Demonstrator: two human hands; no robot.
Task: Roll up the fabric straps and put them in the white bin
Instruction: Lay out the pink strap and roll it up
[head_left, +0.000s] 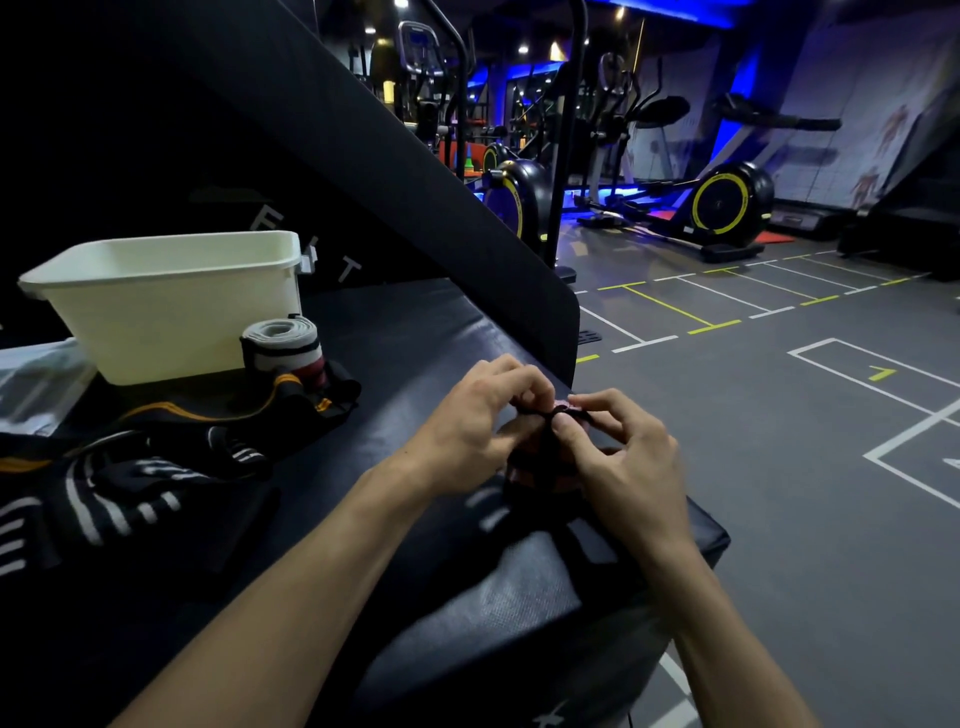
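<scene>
Both hands meet over the near right corner of the black padded bench (415, 332), working one dark strap with red checks (540, 470). The left hand (467, 431) and the right hand (623, 457) pinch its top end from opposite sides, fingertips closed on the fabric and almost touching each other — neither hand is open. The strap hangs down from that pinch, so its long axis runs from the fingertips toward the person, the loose tail trailing over the bench edge; whether any turns are wound yet I cannot tell.

The white bin (171, 306) sits well apart at the far left of the bench, so the left hand is the nearer one for the drop — a reach up and leftward. Just in front of the bin stands an already rolled grey strap (280, 345), outside it, and a heap of unrolled black straps with white and orange stripes (156, 467) lies nearer the person.
</scene>
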